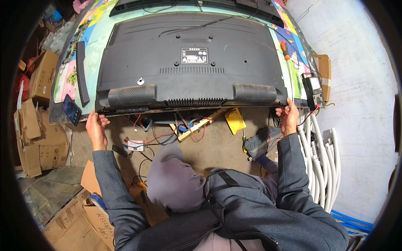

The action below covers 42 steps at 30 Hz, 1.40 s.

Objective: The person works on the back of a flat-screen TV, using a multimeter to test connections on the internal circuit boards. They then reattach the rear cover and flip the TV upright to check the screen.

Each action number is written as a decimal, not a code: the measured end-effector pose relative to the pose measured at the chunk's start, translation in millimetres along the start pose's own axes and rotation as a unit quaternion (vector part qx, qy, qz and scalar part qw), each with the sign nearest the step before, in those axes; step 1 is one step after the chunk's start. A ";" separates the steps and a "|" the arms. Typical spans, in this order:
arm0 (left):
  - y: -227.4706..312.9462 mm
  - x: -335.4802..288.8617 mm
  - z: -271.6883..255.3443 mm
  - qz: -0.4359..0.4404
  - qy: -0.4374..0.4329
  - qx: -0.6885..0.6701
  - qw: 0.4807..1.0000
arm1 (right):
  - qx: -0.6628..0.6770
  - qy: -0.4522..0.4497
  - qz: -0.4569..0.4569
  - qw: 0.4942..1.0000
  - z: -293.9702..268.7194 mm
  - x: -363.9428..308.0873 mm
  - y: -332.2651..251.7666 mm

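A black flat-screen television (pixel 234 50) lies face down, its vented back upward and its lower edge toward me. My left hand (pixel 97 130) grips its near left corner, fingers curled under the edge. At the near right corner, my right hand (pixel 289 119) holds the same edge, thumb on the side and fingers tucked below. The undersides of both grips are hidden. A small silvery round piece (pixel 140 81) rests on the back cover near the left speaker grille. A black cable (pixel 184 30) trails over the far part of the cover.
The table has a colourful cover (pixel 95 54). Left of the television lie a curved black strip (pixel 81 73) and a phone (pixel 71 109); right, a screwdriver (pixel 285 50) and multimeter (pixel 314 90). Another black panel (pixel 176 5) sits beyond. White pipes (pixel 320 171), boxes (pixel 46 146) and wires surround my legs.
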<state>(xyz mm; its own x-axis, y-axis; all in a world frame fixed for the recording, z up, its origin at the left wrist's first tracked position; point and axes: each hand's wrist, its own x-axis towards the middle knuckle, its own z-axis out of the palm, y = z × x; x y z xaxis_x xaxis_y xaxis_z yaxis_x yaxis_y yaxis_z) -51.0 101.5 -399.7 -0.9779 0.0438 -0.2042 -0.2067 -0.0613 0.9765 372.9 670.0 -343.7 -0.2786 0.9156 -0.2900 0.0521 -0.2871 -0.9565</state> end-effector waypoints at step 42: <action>-0.8 -2.0 3.4 0.006 0.012 -0.018 1.000 | 0.009 0.004 -0.011 1.000 1.7 -2.8 1.0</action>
<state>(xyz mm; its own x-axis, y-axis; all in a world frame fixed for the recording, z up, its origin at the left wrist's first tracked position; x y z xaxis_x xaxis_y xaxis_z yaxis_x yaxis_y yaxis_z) -48.8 104.8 -399.8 -0.9805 0.0194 -0.1953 -0.1963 -0.0971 0.9757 372.1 666.7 -343.7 -0.2722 0.9238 -0.2694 0.0294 -0.2719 -0.9619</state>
